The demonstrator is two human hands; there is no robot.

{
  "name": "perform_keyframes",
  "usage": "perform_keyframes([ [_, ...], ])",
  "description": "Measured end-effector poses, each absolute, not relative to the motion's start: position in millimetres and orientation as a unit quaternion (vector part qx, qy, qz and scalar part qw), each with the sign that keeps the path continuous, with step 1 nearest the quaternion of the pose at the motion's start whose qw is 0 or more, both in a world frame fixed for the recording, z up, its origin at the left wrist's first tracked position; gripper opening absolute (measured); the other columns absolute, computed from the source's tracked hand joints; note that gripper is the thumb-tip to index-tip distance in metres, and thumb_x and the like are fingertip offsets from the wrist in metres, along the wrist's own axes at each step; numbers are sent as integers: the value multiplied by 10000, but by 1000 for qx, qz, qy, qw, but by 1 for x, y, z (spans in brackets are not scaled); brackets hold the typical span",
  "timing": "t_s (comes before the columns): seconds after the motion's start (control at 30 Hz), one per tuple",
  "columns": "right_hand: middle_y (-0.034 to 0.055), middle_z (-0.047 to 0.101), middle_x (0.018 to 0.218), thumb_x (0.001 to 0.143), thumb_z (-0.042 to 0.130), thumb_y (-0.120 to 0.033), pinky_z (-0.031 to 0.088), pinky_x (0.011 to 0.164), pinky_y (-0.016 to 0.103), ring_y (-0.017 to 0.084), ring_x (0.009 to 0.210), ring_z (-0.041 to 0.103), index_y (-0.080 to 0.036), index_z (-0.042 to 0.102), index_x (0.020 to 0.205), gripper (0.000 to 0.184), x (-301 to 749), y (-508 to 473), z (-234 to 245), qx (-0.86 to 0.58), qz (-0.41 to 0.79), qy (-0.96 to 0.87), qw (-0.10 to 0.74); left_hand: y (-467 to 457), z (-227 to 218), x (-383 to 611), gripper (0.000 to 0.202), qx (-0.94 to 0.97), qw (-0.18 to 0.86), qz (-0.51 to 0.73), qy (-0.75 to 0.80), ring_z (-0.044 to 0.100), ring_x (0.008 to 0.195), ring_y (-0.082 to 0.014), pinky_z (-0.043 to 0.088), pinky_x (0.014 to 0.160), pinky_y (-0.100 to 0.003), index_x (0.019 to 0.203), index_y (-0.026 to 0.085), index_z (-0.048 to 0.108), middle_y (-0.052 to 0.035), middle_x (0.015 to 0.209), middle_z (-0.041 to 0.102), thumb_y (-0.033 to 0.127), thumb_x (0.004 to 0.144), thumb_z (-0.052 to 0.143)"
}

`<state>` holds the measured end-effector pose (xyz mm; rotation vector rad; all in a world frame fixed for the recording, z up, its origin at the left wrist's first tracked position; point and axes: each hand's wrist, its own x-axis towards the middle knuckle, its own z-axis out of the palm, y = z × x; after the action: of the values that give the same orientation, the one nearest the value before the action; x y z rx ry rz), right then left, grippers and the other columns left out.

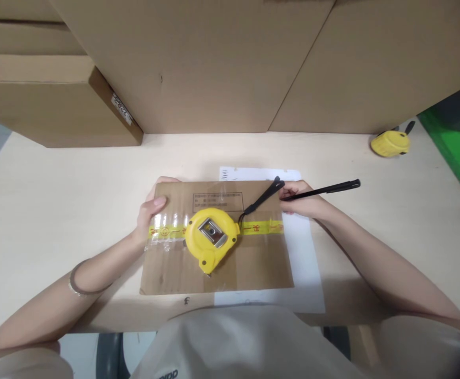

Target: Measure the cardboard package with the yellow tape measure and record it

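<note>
In front of me is a cardboard box [261, 263] with yellow printed tape across its top. My left hand [153, 208] grips its left edge, thumb on the top face and fingers out of sight. On the box lies a yellow tape measure [204, 231], metal clip upward, its black wrist strap [261, 197] stretching toward the far right corner. At that corner my right hand [296, 197] is closed around a black pen [324, 190] that points out to the right. This hand also touches the box edge. White paper [303, 263] sticks out from under the box.
Large cardboard boxes [198, 68] line the back of the table [56, 210]. A smaller carton [64, 110] with a white label stands at the back left. A second yellow tape measure [390, 143] rests at the back right, near the table's edge.
</note>
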<state>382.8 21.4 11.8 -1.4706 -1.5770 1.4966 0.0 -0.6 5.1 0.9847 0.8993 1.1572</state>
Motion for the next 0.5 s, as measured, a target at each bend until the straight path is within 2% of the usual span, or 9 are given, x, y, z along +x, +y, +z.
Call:
perform_keyframes([
  [0.23, -31, 554, 478, 616, 785, -324, 385, 420, 226, 99, 418, 507, -223, 536, 596, 269, 382, 21, 13, -548, 540, -588, 248, -1, 2, 0, 558, 436, 627, 511, 395, 667, 772, -220, 560, 697, -376, 1142, 212, 702, -56, 1039, 754, 609, 768, 818],
  [0.43, -18, 564, 508, 613, 782, -412, 407, 441, 258, 122, 439, 521, -240, 511, 623, 321, 382, 21, 17, -575, 519, -595, 217, -3, 2, 3, 524, 426, 619, 522, 403, 670, 792, -223, 552, 711, -373, 1129, 209, 703, -46, 1014, 750, 583, 776, 804],
  [0.5, -15, 554, 504, 686, 742, -494, 418, 463, 279, 130, 438, 512, -250, 488, 638, 356, 385, 21, 22, -592, 504, -597, 197, -3, 2, 4, 521, 426, 613, 525, 409, 661, 777, -220, 548, 706, -372, 1124, 208, 702, -46, 998, 753, 584, 775, 793],
])
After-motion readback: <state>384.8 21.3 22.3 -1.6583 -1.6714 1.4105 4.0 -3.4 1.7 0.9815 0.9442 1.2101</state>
